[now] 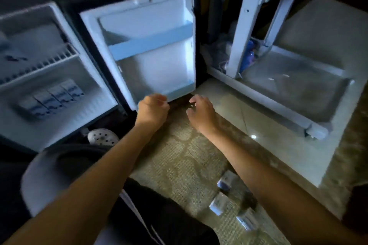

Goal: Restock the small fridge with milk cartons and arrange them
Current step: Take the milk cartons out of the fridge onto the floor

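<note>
The small fridge (59,77) stands open at the left, with several milk cartons (53,96) lying in a row on its floor under a wire shelf (37,67). Its door (151,45) is swung wide open in the middle, its racks bare. My left hand (152,110) hovers at the door's lower edge with fingers curled, holding nothing. My right hand (201,112) is just right of it, fingers loosely bent and empty. Three more milk cartons (227,181) lie on the rug near my right forearm.
A white rack with a low tray (294,93) stands at the right on a pale floor. A patterned rug (185,155) covers the floor in front of me. A perforated white shoe (102,137) sits below the fridge. My dark-clothed leg is at the bottom.
</note>
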